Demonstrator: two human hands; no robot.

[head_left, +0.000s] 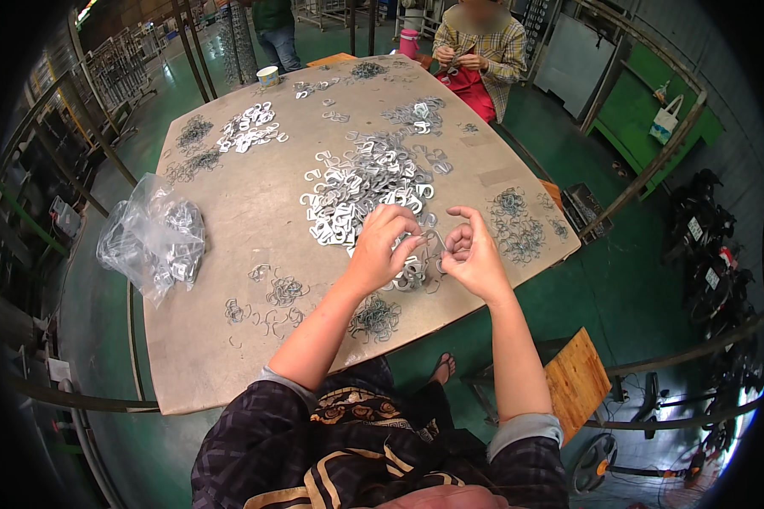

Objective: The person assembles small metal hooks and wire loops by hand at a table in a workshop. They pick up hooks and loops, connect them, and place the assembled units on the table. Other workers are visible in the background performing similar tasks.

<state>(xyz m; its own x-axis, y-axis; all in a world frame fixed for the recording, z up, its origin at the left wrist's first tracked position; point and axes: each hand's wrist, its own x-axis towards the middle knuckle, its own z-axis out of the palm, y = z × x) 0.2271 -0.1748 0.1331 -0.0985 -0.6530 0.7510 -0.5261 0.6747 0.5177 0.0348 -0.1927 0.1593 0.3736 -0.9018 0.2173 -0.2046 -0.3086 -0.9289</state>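
Bare left hand [384, 248] pinches, seemingly, thin grey bent-wire piece [439, 241] above tan flat-topped table [204, 339]; bare right hand [474, 254] half-curled alongside, grip unclear. Piece looks light, springy, possibly slick; ends offer best hold. White-and-grey flat hooks [348, 191] heaped just beyond.

The piece [439, 240] between your left hand [384, 248] and your right hand [477, 256] is too thin and small to make out, so you can't tell which fingers pinch it. Your left hand also hides some of the hook pile [367, 180]. Creased plastic clouds whatever lies in the bag [148, 229]. What the co-worker [505, 55] holds is too small to tell. The upper edge cuts off a standing person [280, 47].
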